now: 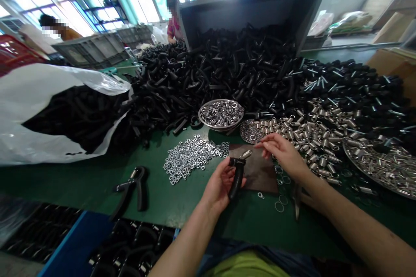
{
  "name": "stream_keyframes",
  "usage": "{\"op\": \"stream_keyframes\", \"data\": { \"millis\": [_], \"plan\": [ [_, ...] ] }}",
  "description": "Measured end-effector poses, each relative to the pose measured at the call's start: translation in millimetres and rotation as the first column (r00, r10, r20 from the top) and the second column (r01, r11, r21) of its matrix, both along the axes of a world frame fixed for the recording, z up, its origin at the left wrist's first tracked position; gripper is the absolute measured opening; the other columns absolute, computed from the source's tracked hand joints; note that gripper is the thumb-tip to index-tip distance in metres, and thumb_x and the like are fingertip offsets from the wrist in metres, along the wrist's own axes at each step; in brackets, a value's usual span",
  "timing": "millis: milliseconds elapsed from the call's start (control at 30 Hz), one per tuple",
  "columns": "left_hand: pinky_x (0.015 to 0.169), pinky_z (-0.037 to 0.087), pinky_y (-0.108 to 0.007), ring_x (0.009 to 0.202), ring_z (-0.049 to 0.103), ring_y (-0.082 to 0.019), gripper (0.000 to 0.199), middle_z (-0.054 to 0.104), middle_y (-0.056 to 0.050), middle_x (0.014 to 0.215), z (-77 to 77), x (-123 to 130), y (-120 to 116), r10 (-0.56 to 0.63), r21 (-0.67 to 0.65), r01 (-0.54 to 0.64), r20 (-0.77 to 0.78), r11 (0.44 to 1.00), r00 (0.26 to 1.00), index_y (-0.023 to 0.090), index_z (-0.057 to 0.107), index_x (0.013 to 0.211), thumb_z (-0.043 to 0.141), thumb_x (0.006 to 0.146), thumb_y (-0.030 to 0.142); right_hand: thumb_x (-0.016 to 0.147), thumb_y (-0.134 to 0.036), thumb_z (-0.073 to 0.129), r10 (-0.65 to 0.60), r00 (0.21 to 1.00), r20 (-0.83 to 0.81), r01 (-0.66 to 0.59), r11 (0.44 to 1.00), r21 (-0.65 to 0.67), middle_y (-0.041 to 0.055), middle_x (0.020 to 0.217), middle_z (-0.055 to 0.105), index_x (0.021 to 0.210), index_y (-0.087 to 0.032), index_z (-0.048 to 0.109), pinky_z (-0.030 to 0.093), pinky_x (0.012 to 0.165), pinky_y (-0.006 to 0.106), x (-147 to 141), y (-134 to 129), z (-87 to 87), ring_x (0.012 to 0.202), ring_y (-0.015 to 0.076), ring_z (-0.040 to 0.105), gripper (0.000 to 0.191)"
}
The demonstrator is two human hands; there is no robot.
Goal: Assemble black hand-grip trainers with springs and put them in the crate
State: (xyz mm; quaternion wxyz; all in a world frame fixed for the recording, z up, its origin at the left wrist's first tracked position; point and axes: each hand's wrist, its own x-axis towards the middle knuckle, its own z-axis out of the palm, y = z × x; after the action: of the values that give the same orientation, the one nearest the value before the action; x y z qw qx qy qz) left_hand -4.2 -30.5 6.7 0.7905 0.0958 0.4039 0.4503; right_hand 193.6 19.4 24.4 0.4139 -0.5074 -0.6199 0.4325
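My left hand [221,184] is wrapped round a black curved handle [238,179], held upright over a brown plate [263,173]. From the handle's top end a metal coil spring [246,154] sticks out to the right. Just right of that spring is my right hand [277,149], its fingertips drawn together; whether a small part is between them I cannot make out. A finished-looking black hand grip with two arms [133,190] lies on the green table to the left. Metal nuts [191,156] are heaped left of the plate.
Behind stand a bowl of metal rings [221,114] and a grey bin [253,8] spilling black handles. Loose springs [312,138] and a tray of small metal parts [386,164] lie right. Pliers [297,201] rest near my right forearm. A white sack [65,78] is left; people sit beyond.
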Motion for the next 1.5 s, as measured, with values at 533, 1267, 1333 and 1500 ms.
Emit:
{"op": "stream_keyframes", "data": {
  "millis": [533,1267,1333,1500],
  "plan": [
    [0.066,0.054,-0.028,0.068,0.062,-0.014,0.038,0.065,-0.007,0.081,4.9,3.2,-11.2,-0.08,0.071,0.081,-0.026,0.994,0.996,0.01,0.063,0.095,0.064,0.075,0.042,0.078,-0.02,0.061,0.066,0.989,0.128,-0.088,0.981,0.174,0.0007,0.079,0.06,0.078,-0.02,0.061,0.045,0.068,0.028,-22.4,-35.5,-14.2,0.075,0.0154,0.058,0.001],
    [0.087,0.042,-0.04,0.1,0.052,-0.026,0.065,0.061,-0.007,0.106,-18.7,3.9,-2.7,0.444,0.237,0.864,-0.896,0.444,0.017,0.02,0.052,0.118,0.073,0.063,0.048,0.087,-0.025,0.048,-0.121,0.412,0.903,-0.48,0.814,0.328,0.0084,0.096,0.064,0.117,-0.022,0.055,0.043,0.065,0.035,47.0,-61.3,-16.2,0.082,0.0228,0.058,0.031],
    [0.084,0.044,-0.038,0.097,0.052,-0.025,0.062,0.06,-0.006,0.103,-19.6,4.3,-2.1,0.439,0.241,0.84,-0.899,0.485,0.004,0.02,0.056,0.111,0.074,0.061,0.049,0.082,-0.038,0.054,-0.124,0.432,0.894,-0.289,0.919,0.267,0.0097,0.102,0.063,0.113,-0.024,0.056,0.047,0.065,0.037,79.7,-93.6,-24.3,0.084,0.0247,0.06,0.033],
    [0.081,0.044,-0.036,0.095,0.052,-0.025,0.06,0.058,-0.006,0.099,-16.3,5.4,1.1,0.435,0.221,0.833,-0.9,0.507,-0.027,0.02,0.06,0.105,0.075,0.057,0.052,0.074,-0.053,0.057,-0.161,0.536,0.829,0.086,0.987,0.136,0.0105,0.085,0.065,0.086,-0.026,0.058,0.051,0.065,0.044,147.5,-159.3,-66.1,0.077,0.0291,0.063,0.03]
  ]
}}
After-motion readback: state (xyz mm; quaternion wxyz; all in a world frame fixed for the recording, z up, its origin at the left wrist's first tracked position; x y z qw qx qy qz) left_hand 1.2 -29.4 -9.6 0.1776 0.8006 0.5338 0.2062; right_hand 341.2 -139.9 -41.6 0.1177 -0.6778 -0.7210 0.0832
